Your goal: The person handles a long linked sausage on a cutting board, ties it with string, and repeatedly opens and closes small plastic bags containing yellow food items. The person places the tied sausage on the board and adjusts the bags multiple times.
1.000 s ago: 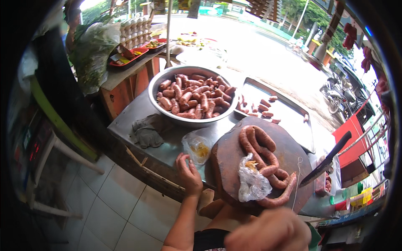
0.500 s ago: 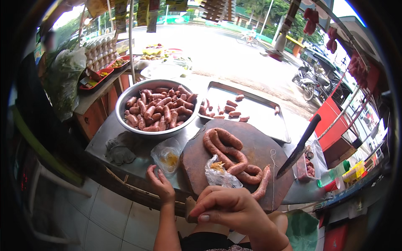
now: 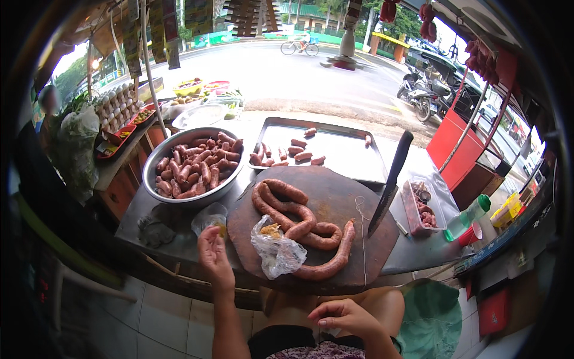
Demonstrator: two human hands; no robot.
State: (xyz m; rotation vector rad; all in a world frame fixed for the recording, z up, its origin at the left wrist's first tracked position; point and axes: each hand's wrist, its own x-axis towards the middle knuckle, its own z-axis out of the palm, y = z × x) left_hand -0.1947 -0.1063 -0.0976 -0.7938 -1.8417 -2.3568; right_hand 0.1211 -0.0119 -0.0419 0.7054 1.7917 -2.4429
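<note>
My left hand (image 3: pixel 212 251) has its fingers curled against a small clear bag of yellowish stuff (image 3: pixel 205 216) at the left of the wooden chopping board (image 3: pixel 323 200); what they hold, if anything, is hidden. My right hand (image 3: pixel 341 317) hovers below the board over my lap, fingers loosely bent and apart, empty. On the board lie a long coiled sausage (image 3: pixel 323 269), a crumpled plastic bag with yellowish bits (image 3: pixel 269 257) on top of it, and loose string (image 3: pixel 363 245). A large black-handled knife (image 3: pixel 388 185) stands upright at the board's right.
A steel bowl (image 3: pixel 191 167) of sausages and a metal tray (image 3: pixel 341 161) with several links sit beyond the board. Right are a meat container (image 3: pixel 421 206), green bottle (image 3: pixel 469 218) and red cup (image 3: pixel 470 238). Egg trays (image 3: pixel 116 106) stand left. A cyclist (image 3: pixel 305 42) is on the road.
My right hand has drawn back and down, its pinched fingers loosening. My left hand has come up onto the small bag. The view has tilted up, showing more street.
</note>
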